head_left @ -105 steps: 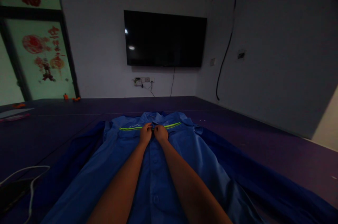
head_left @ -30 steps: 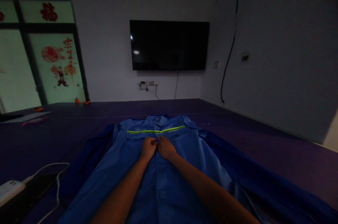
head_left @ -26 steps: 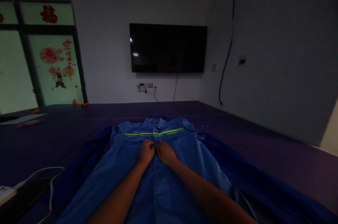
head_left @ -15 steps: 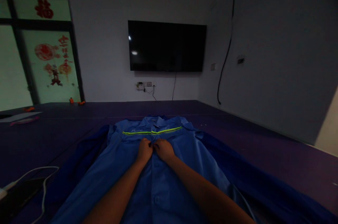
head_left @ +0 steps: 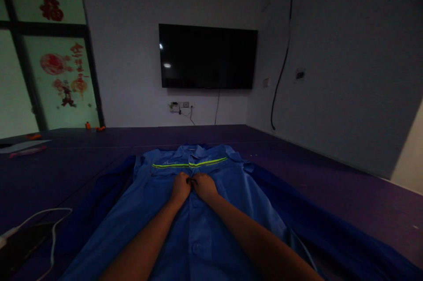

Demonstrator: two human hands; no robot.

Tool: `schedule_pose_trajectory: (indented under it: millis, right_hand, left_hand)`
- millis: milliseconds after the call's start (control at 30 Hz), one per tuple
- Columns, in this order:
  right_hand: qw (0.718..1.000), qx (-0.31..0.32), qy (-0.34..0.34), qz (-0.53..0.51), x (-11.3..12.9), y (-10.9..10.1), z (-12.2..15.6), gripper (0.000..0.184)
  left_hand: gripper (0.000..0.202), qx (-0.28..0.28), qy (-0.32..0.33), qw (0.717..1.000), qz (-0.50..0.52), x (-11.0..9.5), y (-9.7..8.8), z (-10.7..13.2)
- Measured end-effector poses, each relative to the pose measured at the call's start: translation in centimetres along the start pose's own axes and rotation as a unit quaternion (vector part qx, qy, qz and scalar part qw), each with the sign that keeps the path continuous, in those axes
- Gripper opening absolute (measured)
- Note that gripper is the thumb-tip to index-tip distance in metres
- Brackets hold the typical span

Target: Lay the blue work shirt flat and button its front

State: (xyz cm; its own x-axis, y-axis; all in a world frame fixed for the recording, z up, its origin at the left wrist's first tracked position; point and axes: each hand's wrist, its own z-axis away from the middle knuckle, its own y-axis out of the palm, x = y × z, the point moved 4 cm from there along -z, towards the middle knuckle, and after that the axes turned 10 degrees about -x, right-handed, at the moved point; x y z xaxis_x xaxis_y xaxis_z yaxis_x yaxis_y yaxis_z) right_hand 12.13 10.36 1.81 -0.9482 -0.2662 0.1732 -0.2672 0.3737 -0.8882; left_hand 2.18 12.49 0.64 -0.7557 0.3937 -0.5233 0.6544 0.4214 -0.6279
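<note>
A blue work jacket (head_left: 132,217) lies face up, its collar pointing away from me and its darker sleeves spread to both sides. Yellow-green piping crosses its chest. My left hand (head_left: 181,187) and my right hand (head_left: 204,186) meet at the front placket just below the piping. Both have their fingers closed in a pinch on the jacket's front edges. The fingertips nearly touch, and they hide whatever small part lies between them. Lower on the placket a round button (head_left: 196,249) shows.
The jacket rests on a dark purple surface (head_left: 330,184). At the lower left are a black device (head_left: 24,245) and a white cable (head_left: 53,237). Papers (head_left: 24,146) and small orange objects (head_left: 100,129) lie farther back. A television (head_left: 208,58) hangs on the wall.
Both hands stay at the same spot on the placket, with only slight finger movement. The whole view has shifted a little.
</note>
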Motion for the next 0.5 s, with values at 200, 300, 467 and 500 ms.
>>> schedule_pose_trajectory:
  millis: [200,300,467,500]
  right_hand:
    - [1.0,-0.026,0.016,0.007,0.05,-0.26,0.06,0.026]
    - [0.999,-0.038,0.027,0.003,0.1,-0.57,0.14,0.026]
    - [0.998,-0.044,0.046,-0.014,0.04,-0.97,0.23,0.024]
    - [0.998,-0.044,0.047,-0.017,0.0,-0.97,0.23,0.024]
  left_hand:
    - [0.019,-0.02,-0.009,0.999,0.041,0.0,-0.14,-0.02]
    - [0.018,-0.034,-0.033,0.994,0.098,0.17,-0.24,-0.1]
    - [0.017,-0.029,-0.072,0.981,0.177,0.36,-0.24,-0.28]
    - [0.017,-0.029,-0.075,0.98,0.183,0.4,-0.22,-0.3]
